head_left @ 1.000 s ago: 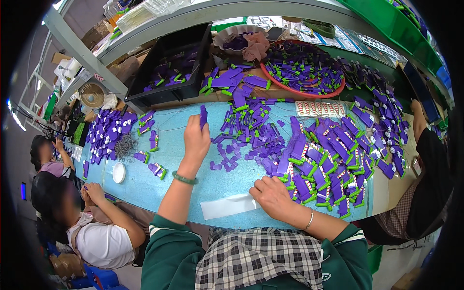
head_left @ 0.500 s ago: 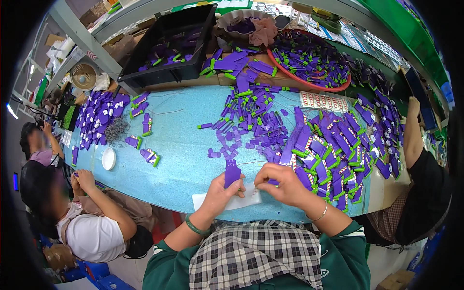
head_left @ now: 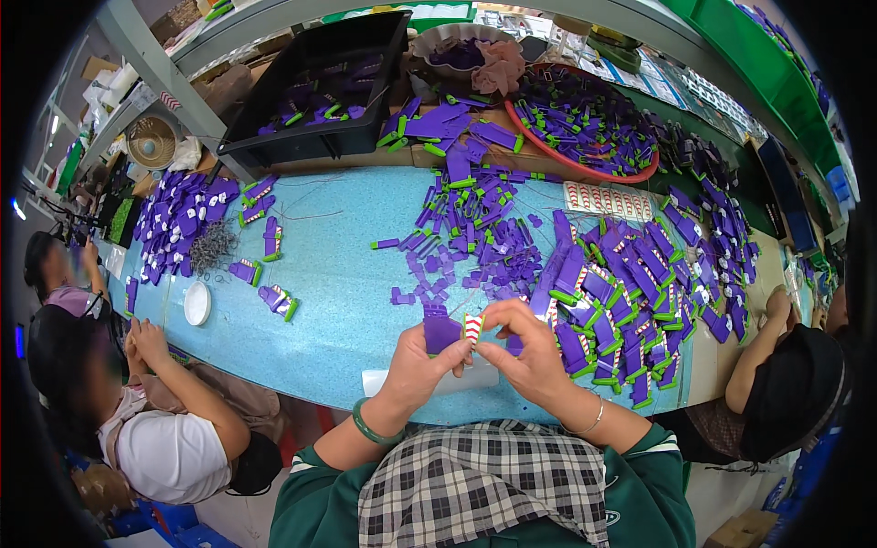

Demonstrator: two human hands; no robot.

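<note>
In front of my body, my left hand (head_left: 416, 370) is closed around a flat purple plastic part (head_left: 442, 334). A small sticker with red and white chevron stripes (head_left: 472, 328) shows at the part's right side. My right hand (head_left: 532, 358) pinches this striped piece between thumb and fingers, and the two thumbs nearly meet below it. Under the hands lies a white paper strip (head_left: 375, 383), partly covered. Close to my right hand spreads a heap of purple and green parts with striped stickers (head_left: 630, 310). Beyond my hands lie small loose purple pieces (head_left: 493, 269).
A sheet of striped stickers (head_left: 610, 200) lies behind the right heap. At the back stand a black tray (head_left: 320, 146) and a red-rimmed basket (head_left: 585, 169) of parts. A white round dish (head_left: 196, 303) sits at left. Co-workers sit left (head_left: 178, 447) and right (head_left: 795, 393).
The purple part has been turned and lowered slightly in my left hand. My right hand has moved left to it, and the striped sticker now shows at its side.
</note>
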